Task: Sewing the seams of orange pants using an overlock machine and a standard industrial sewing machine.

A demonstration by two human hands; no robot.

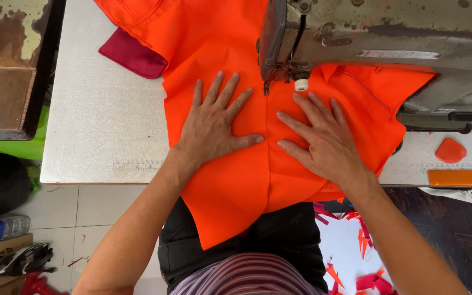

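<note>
A grey sewing table (99, 125) carried a wide spread of bright orange fabric (258, 180), which ran from the far edge, passed under the head of a worn industrial sewing machine (389, 38) and hung off the near edge over the seated person's lap. A seam or fold line ran down the cloth between the hands, though whether it was already stitched could not be told; the stretch nearest the person looked not yet fed to the needle (266, 87), so the sewing appeared to be partway along at most. The left hand (214, 123) lay flat and fully open on the fabric left of the needle, fingers fanned, gripping nothing. The right hand (323, 139) pressed down likewise, palm flat and fingers spread, just beside the presser foot, holding the cloth only by pressure. A maroon piece (132, 54) poked out from under the orange cloth at the far left, and an orange chalk wedge (450, 150) sat on the table to the right.
</note>
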